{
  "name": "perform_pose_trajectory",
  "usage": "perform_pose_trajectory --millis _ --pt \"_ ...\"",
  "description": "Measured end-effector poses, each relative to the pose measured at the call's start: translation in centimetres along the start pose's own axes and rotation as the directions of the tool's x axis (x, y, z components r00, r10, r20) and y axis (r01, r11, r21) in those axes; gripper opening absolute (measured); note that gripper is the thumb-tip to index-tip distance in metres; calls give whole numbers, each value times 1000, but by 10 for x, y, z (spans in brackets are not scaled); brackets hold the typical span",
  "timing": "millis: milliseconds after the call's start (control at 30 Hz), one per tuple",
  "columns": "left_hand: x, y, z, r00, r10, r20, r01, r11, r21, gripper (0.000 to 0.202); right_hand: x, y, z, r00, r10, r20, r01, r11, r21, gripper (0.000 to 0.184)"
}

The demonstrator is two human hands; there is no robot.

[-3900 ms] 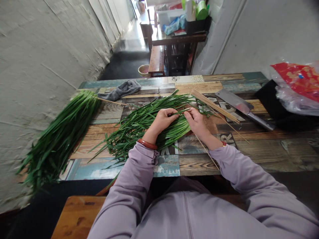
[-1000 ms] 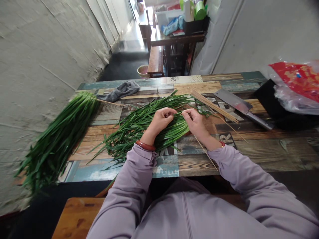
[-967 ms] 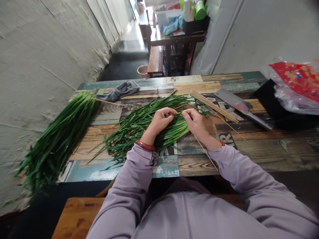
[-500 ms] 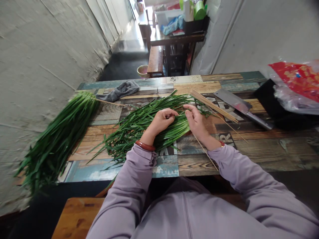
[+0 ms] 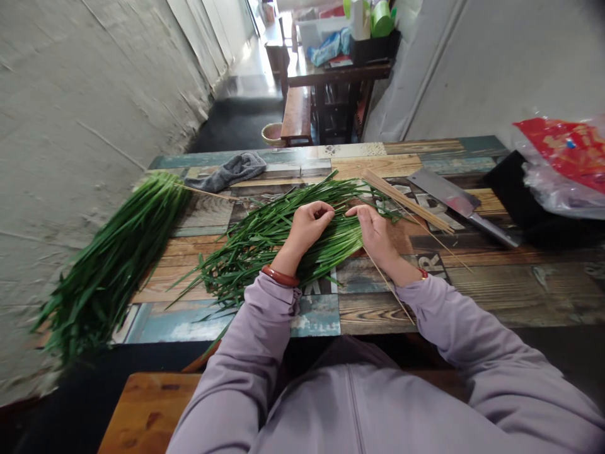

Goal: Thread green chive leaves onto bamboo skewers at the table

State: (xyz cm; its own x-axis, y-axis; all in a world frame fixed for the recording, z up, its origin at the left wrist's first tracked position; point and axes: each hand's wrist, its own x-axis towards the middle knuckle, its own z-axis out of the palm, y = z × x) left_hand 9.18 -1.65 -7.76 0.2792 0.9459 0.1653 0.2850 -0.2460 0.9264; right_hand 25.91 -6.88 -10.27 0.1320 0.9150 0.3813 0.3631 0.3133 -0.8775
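Note:
A loose pile of garlic chives lies across the middle of the table, pale stem ends to the right and leaves spread to the left. Over the pile, my left hand is curled with thumb and fingertips together; what they pinch, if anything, is too small to tell. My right hand is at the stem ends, index finger stretched toward the left hand and nothing visible in it. The two hands are slightly apart. From beneath the right hand a thin straw-coloured stick runs to the table's front edge.
A large chive bunch hangs over the table's left end. A grey cloth lies behind it. On the right are thin sticks, a cleaver and a red-and-clear plastic bag. A wooden stool stands below the front edge.
My left fingertips have drawn together a little, and my right thumb has moved closer to its index finger. The pile looks the same; the whole view has shifted slightly.

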Motion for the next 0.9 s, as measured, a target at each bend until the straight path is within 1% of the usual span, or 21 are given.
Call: perform_pose_trajectory --millis 133,200,300,367,500,633,733,900 --pt "5 3 -2 999 40 -35 -38 997 63 14 0 -1 -1 1000 0 -4 0 1000 -15 51" --pt "9 5 -3 996 81 -46 -74 989 131 14 -1 -2 -2 1000 -7 -2 7 1000 -16 51" --pt "13 8 -2 991 132 -26 -121 959 258 13 0 -4 -2 1000 -11 0 11 1000 -19 52" --pt "13 9 1 990 138 12 -136 946 295 14 0 -6 -2 1000 -3 2 3 1000 -24 53" --pt "9 12 5 993 97 62 -110 957 268 16 0 -8 -2 1000 6 2 -6 999 -37 54" --pt "4 14 3 995 68 66 -83 967 242 18 0 -9 -3 1000 17 3 -16 998 -53 53" --pt "2 14 3 996 72 54 -83 969 233 19 0 -7 -2 1000 5 -4 -5 999 -50 52" --pt "3 12 3 993 108 56 -119 964 240 18 0 -4 -2 1000 12 2 -12 998 -55 53"
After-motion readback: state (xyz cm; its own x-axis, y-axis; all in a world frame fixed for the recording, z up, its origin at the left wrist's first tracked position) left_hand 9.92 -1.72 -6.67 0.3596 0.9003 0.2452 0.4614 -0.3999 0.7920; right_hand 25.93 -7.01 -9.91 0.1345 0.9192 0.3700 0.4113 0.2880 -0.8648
